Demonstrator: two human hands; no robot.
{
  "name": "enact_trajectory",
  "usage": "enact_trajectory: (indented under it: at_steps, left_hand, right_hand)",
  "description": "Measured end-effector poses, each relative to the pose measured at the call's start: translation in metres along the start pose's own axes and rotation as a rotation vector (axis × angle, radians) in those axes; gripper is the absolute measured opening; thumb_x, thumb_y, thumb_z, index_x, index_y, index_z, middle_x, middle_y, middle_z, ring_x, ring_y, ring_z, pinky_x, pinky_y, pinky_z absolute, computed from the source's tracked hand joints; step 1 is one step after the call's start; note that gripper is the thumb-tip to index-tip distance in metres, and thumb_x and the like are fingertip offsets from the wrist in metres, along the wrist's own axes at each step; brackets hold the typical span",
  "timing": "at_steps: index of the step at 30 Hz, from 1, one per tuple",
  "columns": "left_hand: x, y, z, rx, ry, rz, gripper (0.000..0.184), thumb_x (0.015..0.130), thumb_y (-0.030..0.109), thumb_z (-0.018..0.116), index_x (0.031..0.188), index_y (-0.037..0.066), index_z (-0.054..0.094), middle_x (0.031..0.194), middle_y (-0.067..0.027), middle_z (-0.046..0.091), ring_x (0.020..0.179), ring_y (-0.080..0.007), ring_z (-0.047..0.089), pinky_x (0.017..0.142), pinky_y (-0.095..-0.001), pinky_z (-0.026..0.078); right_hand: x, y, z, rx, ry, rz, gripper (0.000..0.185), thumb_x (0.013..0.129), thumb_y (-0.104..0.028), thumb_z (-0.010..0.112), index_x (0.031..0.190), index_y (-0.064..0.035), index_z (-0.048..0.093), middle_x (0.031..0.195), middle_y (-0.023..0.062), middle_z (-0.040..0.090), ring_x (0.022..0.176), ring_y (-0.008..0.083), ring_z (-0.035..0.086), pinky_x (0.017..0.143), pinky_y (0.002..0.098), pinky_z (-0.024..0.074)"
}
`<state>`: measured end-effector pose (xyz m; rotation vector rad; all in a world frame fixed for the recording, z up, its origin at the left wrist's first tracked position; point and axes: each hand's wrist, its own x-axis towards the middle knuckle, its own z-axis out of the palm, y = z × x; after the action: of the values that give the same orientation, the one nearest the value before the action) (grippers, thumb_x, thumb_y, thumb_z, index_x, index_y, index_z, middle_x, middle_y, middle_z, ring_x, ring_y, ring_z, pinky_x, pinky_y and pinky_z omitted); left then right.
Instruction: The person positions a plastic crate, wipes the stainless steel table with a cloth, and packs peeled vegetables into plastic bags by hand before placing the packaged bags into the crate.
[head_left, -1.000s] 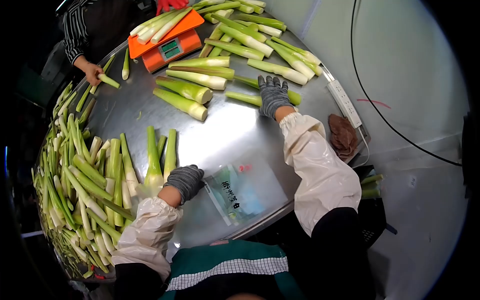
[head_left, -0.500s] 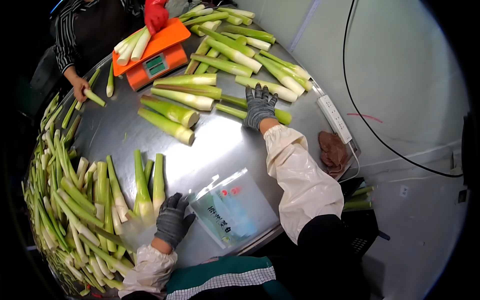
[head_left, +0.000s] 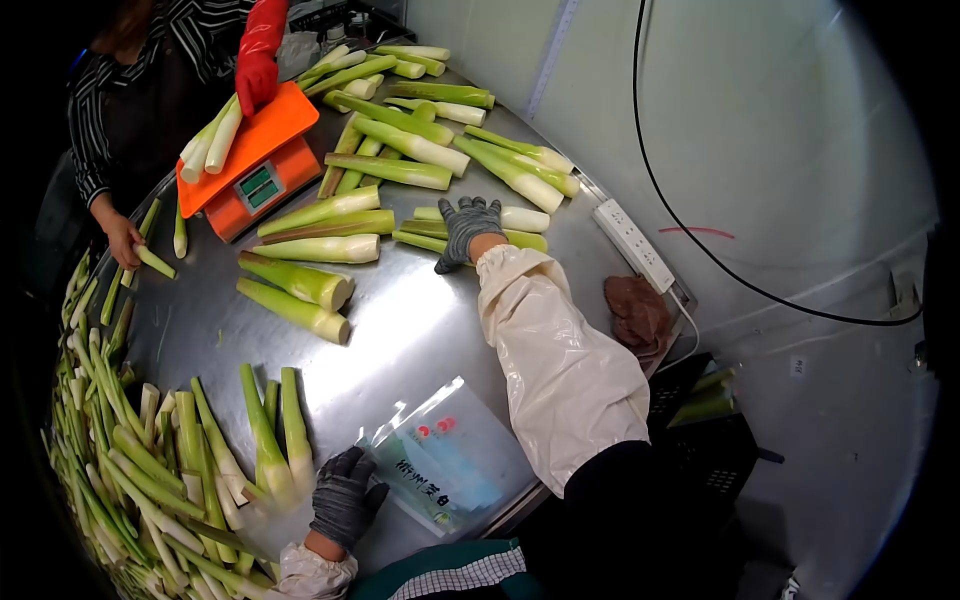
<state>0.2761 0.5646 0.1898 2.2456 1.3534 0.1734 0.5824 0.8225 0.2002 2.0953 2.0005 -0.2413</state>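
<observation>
My right hand (head_left: pixel 468 234), in a grey glove, lies with fingers spread across a small group of water bamboo shoots (head_left: pixel 526 241) on the metal table. Its fingertips rest over the upper shoot (head_left: pixel 524 218), and the thumb points down and left. My left hand (head_left: pixel 346 498), also gloved, is low on the table with its thumb apart from the fingers, at the left edge of a clear printed plastic bag (head_left: pixel 465 462). The bag lies flat. Between my hands and the scale, several more shoots (head_left: pixel 300 310) lie in a row.
Across the table a co-worker's red-gloved hand (head_left: pixel 257 82) is at shoots on an orange scale (head_left: pixel 285 175); their bare hand (head_left: pixel 124 243) holds another shoot. A large shoot pile (head_left: pixel 130 470) covers the left side. A power strip (head_left: pixel 633 244) and brown cloth (head_left: pixel 637 312) line the right edge.
My right hand has drawn one shoot toward me, against the others under it. My left hand stays beside the bag. The whole view has shifted.
</observation>
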Motion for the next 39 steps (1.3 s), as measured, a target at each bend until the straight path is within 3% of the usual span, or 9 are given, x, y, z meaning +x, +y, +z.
enact_trajectory:
  at_steps: [6,13,26,29,31,33,36,38,39]
  left_hand:
    - [0.001,0.002,0.002,0.029,0.016,0.071,0.033,0.065,0.022,0.064,0.093,0.006,0.056,0.102,-0.0151,0.051,0.094,-0.0334,0.048,0.082,-0.0430,0.038]
    - [-0.001,0.006,0.003,0.012,0.013,0.100,0.032,0.065,0.021,0.064,0.092,0.007,0.056,0.099,-0.0135,0.053,0.091,-0.0322,0.049,0.079,-0.0419,0.039]
    - [-0.003,0.015,0.001,0.056,0.019,0.150,0.030,0.064,0.021,0.064,0.090,0.007,0.057,0.097,-0.0121,0.054,0.088,-0.0310,0.050,0.077,-0.0408,0.040]
    - [-0.005,0.017,-0.001,0.067,0.008,0.142,0.030,0.064,0.022,0.064,0.089,0.007,0.057,0.097,-0.0120,0.054,0.088,-0.0308,0.050,0.077,-0.0408,0.040]
    - [-0.007,0.013,0.001,0.080,0.014,0.152,0.030,0.065,0.022,0.064,0.090,0.008,0.056,0.097,-0.0120,0.054,0.089,-0.0308,0.050,0.077,-0.0410,0.040]
    - [-0.008,0.012,0.000,0.083,0.017,0.156,0.030,0.065,0.022,0.064,0.090,0.008,0.056,0.097,-0.0120,0.054,0.089,-0.0308,0.050,0.078,-0.0413,0.040]
    - [-0.007,0.017,-0.007,0.148,0.009,0.163,0.033,0.065,0.021,0.065,0.094,0.009,0.057,0.100,-0.0113,0.055,0.091,-0.0297,0.051,0.078,-0.0395,0.041]
    - [-0.008,0.020,-0.010,0.154,0.021,0.150,0.033,0.066,0.022,0.065,0.095,0.009,0.056,0.100,-0.0112,0.055,0.092,-0.0294,0.051,0.078,-0.0397,0.041]
    - [-0.008,0.021,-0.012,0.146,0.023,0.134,0.033,0.066,0.022,0.065,0.095,0.009,0.056,0.100,-0.0112,0.055,0.092,-0.0294,0.051,0.078,-0.0397,0.041]
  right_hand:
    - [-0.009,-0.013,0.002,0.041,0.051,0.015,0.071,0.055,-0.039,0.067,0.117,-0.0120,0.044,0.119,0.0155,0.041,0.114,0.0311,0.036,0.095,0.0521,0.0220]
    - [0.003,-0.033,0.020,0.102,0.106,0.057,0.053,0.061,-0.023,0.060,0.110,-0.0066,0.047,0.110,0.0130,0.047,0.107,0.0293,0.043,0.090,0.0489,0.0277]
    - [-0.008,-0.055,0.025,0.200,0.226,0.070,0.019,0.077,-0.014,0.049,0.095,-0.0145,0.056,0.096,0.0063,0.058,0.093,0.0217,0.053,0.081,0.0432,0.0345]
    - [-0.006,-0.058,0.040,0.147,0.413,0.051,0.018,0.078,-0.016,0.048,0.089,-0.0155,0.063,0.085,0.0062,0.062,0.083,0.0231,0.059,0.075,0.0447,0.0372]
    - [-0.024,-0.053,0.014,0.193,0.255,0.048,0.021,0.075,-0.014,0.051,0.096,-0.0142,0.055,0.094,0.0065,0.058,0.092,0.0215,0.054,0.081,0.0438,0.0342]
    - [-0.039,-0.048,0.002,0.221,0.475,0.071,0.027,0.072,-0.016,0.055,0.098,-0.0129,0.054,0.092,0.0073,0.058,0.092,0.0213,0.054,0.082,0.0442,0.0333]
    - [-0.064,-0.008,-0.045,0.556,0.548,0.060,0.035,0.064,-0.015,0.061,0.098,-0.0096,0.052,0.096,0.0135,0.055,0.093,0.0259,0.053,0.079,0.0408,0.0397]
    - [-0.056,0.032,-0.030,1.033,0.901,-0.089,0.047,0.059,-0.015,0.065,0.101,-0.0026,0.047,0.093,0.0151,0.055,0.078,0.0285,0.055,0.072,0.0357,0.0455]
    - [-0.079,0.051,-0.048,1.504,0.609,-0.073,0.047,0.059,-0.013,0.066,0.101,-0.0025,0.047,0.088,0.0103,0.053,0.074,0.0219,0.054,0.065,0.0322,0.0472]
